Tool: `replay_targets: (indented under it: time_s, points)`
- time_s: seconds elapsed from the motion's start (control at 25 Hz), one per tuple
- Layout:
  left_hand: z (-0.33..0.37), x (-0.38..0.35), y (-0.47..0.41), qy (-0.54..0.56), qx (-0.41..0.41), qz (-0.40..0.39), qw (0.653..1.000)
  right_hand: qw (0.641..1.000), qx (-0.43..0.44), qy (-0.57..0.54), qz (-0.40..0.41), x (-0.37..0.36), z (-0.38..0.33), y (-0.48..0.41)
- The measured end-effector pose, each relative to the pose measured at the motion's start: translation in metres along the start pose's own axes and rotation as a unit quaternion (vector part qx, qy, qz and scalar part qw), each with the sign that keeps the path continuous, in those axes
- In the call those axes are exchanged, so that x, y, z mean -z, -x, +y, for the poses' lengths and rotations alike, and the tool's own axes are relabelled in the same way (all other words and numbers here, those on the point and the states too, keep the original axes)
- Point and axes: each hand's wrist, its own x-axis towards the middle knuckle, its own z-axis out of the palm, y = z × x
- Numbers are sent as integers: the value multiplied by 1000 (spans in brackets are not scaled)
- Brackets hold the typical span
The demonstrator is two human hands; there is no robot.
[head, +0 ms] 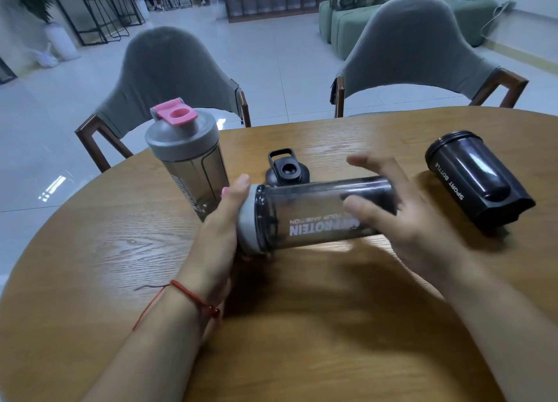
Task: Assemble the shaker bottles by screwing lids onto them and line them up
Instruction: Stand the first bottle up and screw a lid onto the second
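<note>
Head view: a smoky bottle [317,214] lay sideways above the desk [120,250]; the left hand [223,220] gripped its grey lid [246,223], the right hand [401,208] spread open against the barrel. A lidded bottle [188,157] stood upright at left.

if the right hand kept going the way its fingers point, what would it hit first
The right hand points leftward and slightly away, fingers spread over the horizontal smoky bottle. Going straight on, it would probably meet that bottle's body first; the black lid lies just behind, though motion blur leaves depth unclear.
</note>
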Motion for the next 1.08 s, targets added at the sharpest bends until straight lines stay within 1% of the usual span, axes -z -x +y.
replay_targets:
  time_s: [0.04, 0.08, 0.16, 0.24, 0.32, 0.36, 0.4, 0.44, 0.48, 0.52, 0.56, 0.6, 0.64, 0.68, 0.72, 0.76, 0.84, 0.92, 1.0, 1.08]
  points:
    - [3, -1, 0, 5, 38, -2, 999, 999, 25, 36, -12, 1, -2, 2]
    - [5, -2, 1, 14, 55, -2, 998, 998, 41, 48, -17, 2, -2, 3]
    - [6, -3, 2, 32, 31, 11, 999, 999, 52, 5, -5, -1, 3, 2]
    - [3, -4, 5, 7, -42, 41, 998, 996, 18, -91, 12, -5, 2, -1]
    - [-3, -3, 9, -78, -159, 52, 983, 977, -96, -193, 12, -8, 3, -6]
    - [-4, -1, 12, -123, -226, 50, 965, 962, -164, -217, -1, -10, 1, -6]
    - [-5, 1, 15, -161, -291, 35, 942, 950, -222, -218, -14, -10, -2, -6]
    - [-5, 3, 17, -187, -343, 14, 920, 942, -262, -208, -25, -9, -3, -5]
    - [-5, 4, 17, -197, -368, 3, 909, 938, -278, -204, -35, -7, -3, -4]
    - [-5, 6, 15, -184, -359, 3, 915, 938, -271, -210, -44, -6, -2, -4]
    - [-4, 6, 11, -141, -317, 18, 938, 942, -242, -225, -52, -7, -1, -4]
    - [-1, 6, 7, -77, -248, 41, 965, 953, -194, -228, -54, -8, 0, -4]
    - [3, 4, 4, -17, -170, 57, 984, 969, -136, -198, -48, -9, 3, -4]
    - [4, 3, 2, 35, -100, 61, 993, 986, -82, -142, -37, -9, 5, -4]
    - [4, 1, 0, 67, -57, 63, 994, 996, -37, -81, -26, -9, 6, -3]
    - [4, 1, -2, 80, -38, 65, 994, 999, -10, -36, -16, -8, 7, -2]
    - [4, -1, -1, 76, -43, 69, 994, 1000, 7, -4, -12, -7, 8, 0]
    - [4, 0, 2, 55, -105, 85, 989, 999, -6, -31, -16, -8, 4, 1]
    - [0, 6, 4, -34, -197, 96, 975, 995, -57, -82, -15, -12, 0, 0]
    - [-2, 9, 10, -114, -272, 99, 950, 985, -132, -107, -32, -15, -3, -2]
